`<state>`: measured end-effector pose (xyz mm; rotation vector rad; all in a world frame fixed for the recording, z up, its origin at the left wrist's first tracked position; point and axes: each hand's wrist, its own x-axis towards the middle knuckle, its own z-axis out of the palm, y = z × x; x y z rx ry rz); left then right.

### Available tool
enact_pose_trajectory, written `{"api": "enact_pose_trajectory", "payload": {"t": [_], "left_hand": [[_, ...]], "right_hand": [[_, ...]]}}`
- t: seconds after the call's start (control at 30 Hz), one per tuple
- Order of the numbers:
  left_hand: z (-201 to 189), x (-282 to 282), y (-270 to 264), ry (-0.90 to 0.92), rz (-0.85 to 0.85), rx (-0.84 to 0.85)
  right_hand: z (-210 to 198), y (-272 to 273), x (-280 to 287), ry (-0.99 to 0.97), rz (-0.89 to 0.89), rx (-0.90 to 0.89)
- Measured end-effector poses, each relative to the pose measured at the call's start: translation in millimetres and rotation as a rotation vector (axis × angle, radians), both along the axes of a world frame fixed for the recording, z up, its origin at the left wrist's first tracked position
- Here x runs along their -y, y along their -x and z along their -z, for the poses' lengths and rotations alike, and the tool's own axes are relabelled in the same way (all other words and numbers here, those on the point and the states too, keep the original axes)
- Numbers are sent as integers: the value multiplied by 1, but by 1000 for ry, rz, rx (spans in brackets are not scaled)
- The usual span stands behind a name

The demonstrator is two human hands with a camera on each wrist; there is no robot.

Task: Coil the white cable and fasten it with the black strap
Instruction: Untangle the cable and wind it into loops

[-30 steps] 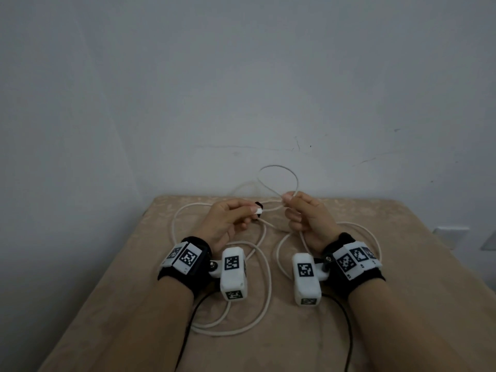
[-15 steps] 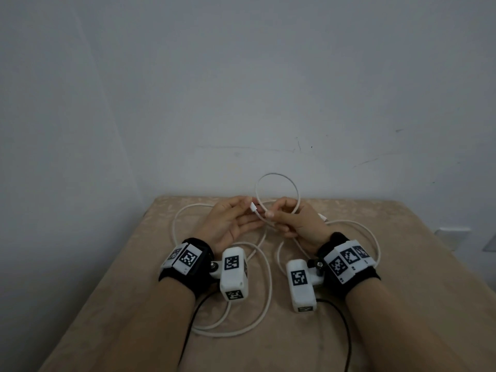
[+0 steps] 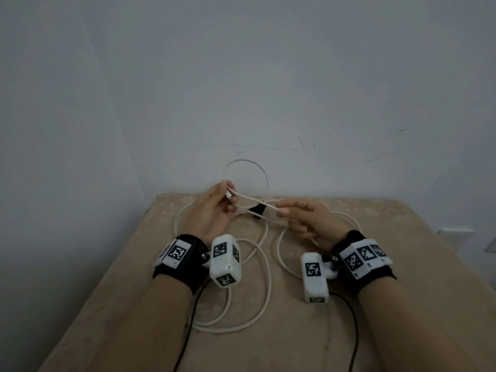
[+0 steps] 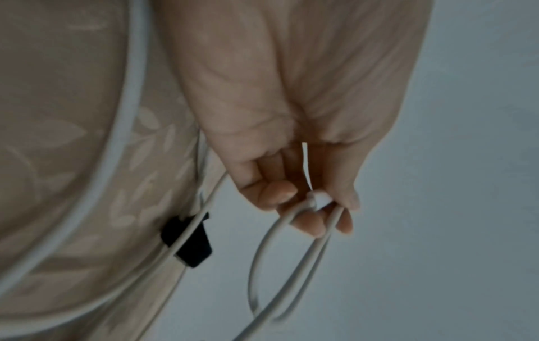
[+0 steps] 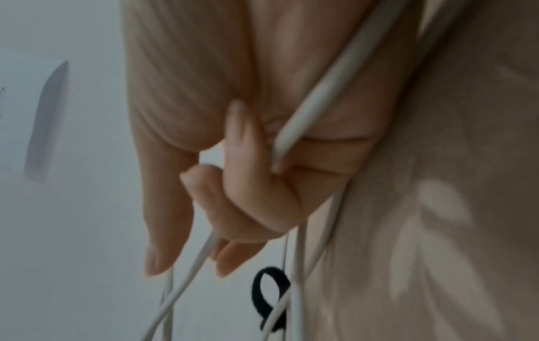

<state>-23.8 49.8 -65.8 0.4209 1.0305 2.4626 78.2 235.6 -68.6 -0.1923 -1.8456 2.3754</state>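
Note:
The white cable (image 3: 264,285) lies in loose loops on the beige cloth-covered table (image 3: 402,264). My left hand (image 3: 229,196) pinches the cable's white end plug (image 4: 318,199) together with a strand, and a round loop (image 3: 264,174) stands up behind it. My right hand (image 3: 281,209) pinches the cable between thumb and forefinger (image 5: 230,263), and another strand runs across its palm. A stretch of cable is pulled taut between the two hands. The black strap (image 3: 257,210) hangs wrapped on the cable between them. The black strap (image 4: 189,240) and the black strap (image 5: 268,297) also show in both wrist views.
A plain wall (image 3: 241,89) rises directly behind the table's far edge. Black wires (image 3: 351,331) from the wrist cameras trail over the cloth toward me. A wall socket plate (image 3: 453,233) sits to the right of the table.
The hands were close together and have drawn apart. The left went left and up with the plug and loop, the right went right along the cable, and the strap now shows between them.

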Motion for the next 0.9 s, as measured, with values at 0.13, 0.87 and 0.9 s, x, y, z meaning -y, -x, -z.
{"api": "enact_pose_trajectory", "payload": {"t": [0.13,0.87,0.9], "left_hand": [[0,3,1,-50,-23,19],[2,-6,-13,180,232,-58],[3,-7,-12,186,207,-45]], "right_hand": [[-6,-6,-5,-84,1,-8],[-1,4,11,27,66,18],[-2,3,12,19,72,0]]}}
